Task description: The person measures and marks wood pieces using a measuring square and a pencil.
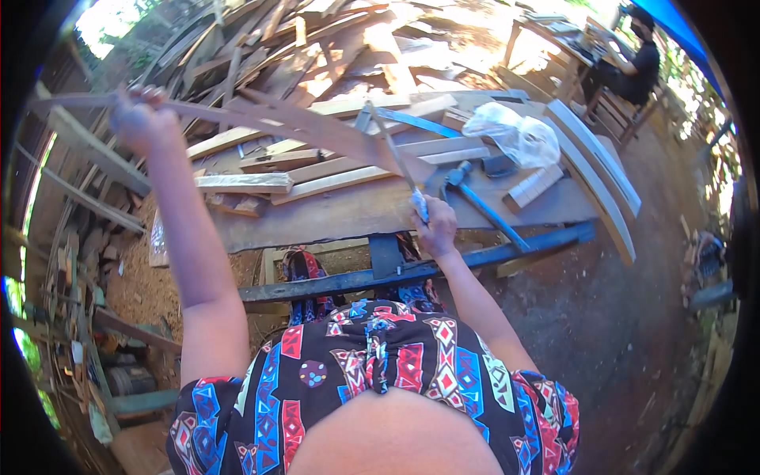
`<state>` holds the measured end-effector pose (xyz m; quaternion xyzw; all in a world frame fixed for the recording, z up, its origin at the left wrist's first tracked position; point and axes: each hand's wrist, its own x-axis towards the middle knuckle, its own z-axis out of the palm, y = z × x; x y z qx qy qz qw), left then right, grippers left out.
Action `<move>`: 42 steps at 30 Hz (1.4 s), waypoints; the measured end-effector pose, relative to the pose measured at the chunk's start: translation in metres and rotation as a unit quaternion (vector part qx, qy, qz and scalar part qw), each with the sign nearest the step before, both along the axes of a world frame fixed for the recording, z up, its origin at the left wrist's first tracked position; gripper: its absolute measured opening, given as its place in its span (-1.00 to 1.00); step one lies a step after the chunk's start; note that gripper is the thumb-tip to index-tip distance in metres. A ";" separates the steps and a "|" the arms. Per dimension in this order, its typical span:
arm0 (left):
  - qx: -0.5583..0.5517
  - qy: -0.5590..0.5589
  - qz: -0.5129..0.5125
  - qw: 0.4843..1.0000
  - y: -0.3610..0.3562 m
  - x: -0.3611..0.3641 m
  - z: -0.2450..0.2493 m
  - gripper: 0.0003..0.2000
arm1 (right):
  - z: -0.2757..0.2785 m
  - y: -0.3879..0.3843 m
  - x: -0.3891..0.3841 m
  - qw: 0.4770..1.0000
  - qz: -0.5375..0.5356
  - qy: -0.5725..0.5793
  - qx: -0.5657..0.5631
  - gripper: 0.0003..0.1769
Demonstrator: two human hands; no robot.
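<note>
Left hand [140,119] around wooden strip [309,127], right hand [435,228] around metal tool [417,204]

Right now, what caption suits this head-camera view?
Left hand holds up a thin wooden strip; right hand holds a blade across it.

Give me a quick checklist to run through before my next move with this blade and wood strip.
1. Left hand grips the wood strip near its end: ok.
2. Right hand closed around the handle of the blade: ok.
3. Blade well apart from the left hand: ok.
4. Strip's far end resting on the workbench: cannot tell.
5. Hammer out of the right hand's way: not ok, it lies just beside it.
6. Seated person far off: ok.
</note>
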<state>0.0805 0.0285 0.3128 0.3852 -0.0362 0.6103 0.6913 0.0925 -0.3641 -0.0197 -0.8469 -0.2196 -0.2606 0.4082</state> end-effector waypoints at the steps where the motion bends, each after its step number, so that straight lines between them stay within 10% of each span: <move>1: 0.011 -0.002 -0.019 1.000 0.015 -0.008 0.006 -0.87 | 0.000 -0.001 -0.001 1.000 0.007 -0.001 0.001 -0.73; 11: 0.181 -0.016 -0.063 0.981 0.078 -0.103 0.026 -0.76 | 0.111 -0.104 0.025 0.966 -0.082 0.195 0.152 -0.72; 18: 0.173 -0.045 -0.032 0.983 -0.005 -0.142 0.008 -0.72 | 0.101 -0.265 0.089 0.928 -0.305 0.172 -0.129 -0.51; 34: 0.234 -0.013 -0.037 0.972 -0.010 -0.176 0.010 -0.67 | 0.087 -0.237 0.151 0.826 -0.378 0.281 -0.311 -0.36; 42: 0.189 -0.024 -0.055 0.980 -0.003 -0.187 0.010 -0.69 | 0.120 -0.160 0.115 0.951 -0.111 0.175 -0.228 -0.37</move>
